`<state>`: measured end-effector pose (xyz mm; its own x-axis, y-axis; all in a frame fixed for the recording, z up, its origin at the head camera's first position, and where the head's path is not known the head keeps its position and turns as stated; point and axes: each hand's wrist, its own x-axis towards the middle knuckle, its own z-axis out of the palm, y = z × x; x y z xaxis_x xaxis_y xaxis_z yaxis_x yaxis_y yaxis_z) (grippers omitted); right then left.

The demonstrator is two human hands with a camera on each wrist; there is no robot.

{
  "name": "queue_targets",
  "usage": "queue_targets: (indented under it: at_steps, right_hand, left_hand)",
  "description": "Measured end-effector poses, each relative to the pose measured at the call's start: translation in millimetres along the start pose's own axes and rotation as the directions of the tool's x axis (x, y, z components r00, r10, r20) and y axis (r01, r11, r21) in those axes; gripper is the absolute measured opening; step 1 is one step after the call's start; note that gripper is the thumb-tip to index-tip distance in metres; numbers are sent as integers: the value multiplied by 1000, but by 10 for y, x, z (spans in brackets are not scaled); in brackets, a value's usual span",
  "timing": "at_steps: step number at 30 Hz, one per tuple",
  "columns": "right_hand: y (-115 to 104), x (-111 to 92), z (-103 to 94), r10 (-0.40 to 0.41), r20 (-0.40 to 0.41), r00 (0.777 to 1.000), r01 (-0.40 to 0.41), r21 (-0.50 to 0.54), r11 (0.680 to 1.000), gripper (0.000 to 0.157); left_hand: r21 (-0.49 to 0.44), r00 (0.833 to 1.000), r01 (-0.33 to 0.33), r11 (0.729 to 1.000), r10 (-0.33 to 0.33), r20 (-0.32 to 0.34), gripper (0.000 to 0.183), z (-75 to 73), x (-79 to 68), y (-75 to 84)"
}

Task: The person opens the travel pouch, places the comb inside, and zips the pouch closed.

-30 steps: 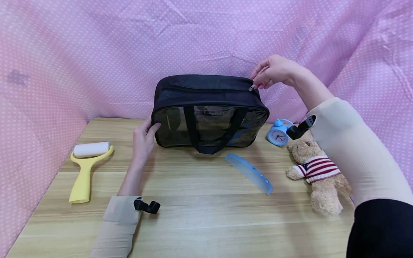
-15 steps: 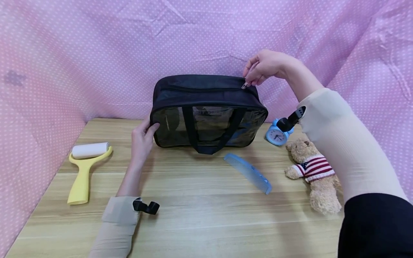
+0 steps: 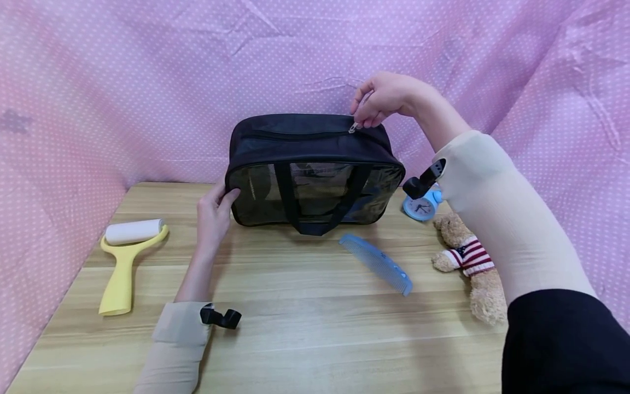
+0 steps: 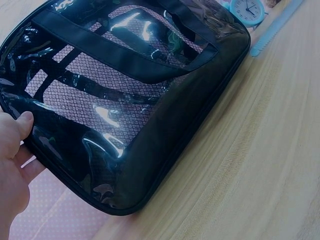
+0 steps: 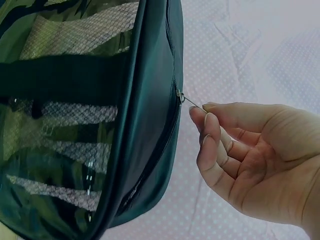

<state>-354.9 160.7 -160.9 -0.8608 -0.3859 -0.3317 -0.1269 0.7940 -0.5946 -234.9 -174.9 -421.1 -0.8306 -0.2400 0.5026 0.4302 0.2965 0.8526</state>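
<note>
A black bag (image 3: 315, 191) with see-through panels stands at the back of the wooden table. Its front strap handle (image 3: 290, 197) hangs down over the clear front. At the bag's left edge, my left hand (image 3: 213, 216) grips the side, thumb on the front and fingers behind; the left wrist view shows this hand (image 4: 12, 165) too. Above the bag's top, my right hand (image 3: 389, 98) pinches the metal zipper pull (image 3: 353, 127), right of the middle. In the right wrist view, thumb and forefinger hold the end of the pull (image 5: 194, 103), and the slider sits on the zipper line.
A blue comb (image 3: 376, 264) lies in front of the bag. To the right are a blue alarm clock (image 3: 419, 209) and a teddy bear (image 3: 474, 257), partly behind my right sleeve. A yellow-handled lint roller (image 3: 123, 268) lies at left. Pink dotted cloth (image 3: 295, 54) hangs behind.
My right hand has moved left along the bag's top, and the zipper pull has moved with it from the right end. My left hand keeps its grip on the side.
</note>
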Motion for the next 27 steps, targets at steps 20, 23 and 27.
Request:
queue_targets:
  at_steps: [20,23,27]
  right_hand:
    - [-360,122,223,-59,-21,998,59,2,998,23]
    - [-415,140,267,-74,-22,997,74,9,997,21]
    - [-481,165,328,-81,-27,996,82,17,997,16]
  left_hand:
    - [12,1000,8,1000,-8,-8,38,6,-3,4]
    - [10,1000,9,1000,-9,-8,37,8,-7,4]
    - [6,1000,11,1000,-11,-6,39,11,-14,4]
